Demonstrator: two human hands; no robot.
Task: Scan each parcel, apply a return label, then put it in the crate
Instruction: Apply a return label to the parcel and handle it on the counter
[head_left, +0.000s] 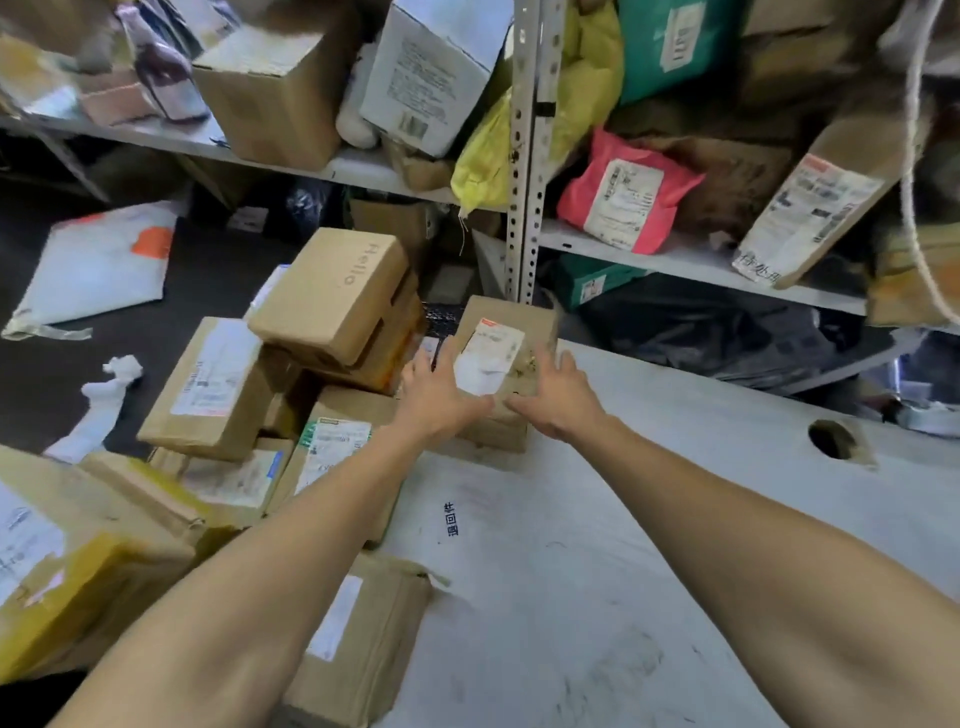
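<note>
**K:** Shelving (524, 156) fills the back, metal uprights, crammed with boxes and mailer bags. Pink bag (626, 195) and green bag (670, 44) on the right bays, white carton (431, 73) upper middle.

**M:** Work surface?

**K:** White desk (597, 571), scuffed, cable hole (831, 439) on the right, some printed characters near the middle.

**M:** Stock?

**K:** Pile of cardboard boxes (218, 384) on the floor left of the desk, most with shipping labels. Top one reads "Hello" (337, 291), tilted. White mailer (98, 265) lies flat on the dark floor further left.

**M:** Parcel in work?

**K:** Small brown parcel (506, 317) at the desk's far left corner, white label (488, 358) on top.

**M:** Hands?

**K:** Both on it. Left hand (436, 395) at its left side, right hand (558, 397) at its right side, fingers spread and mostly straight, flanking the label. Can't tell if either has real hold.
</note>
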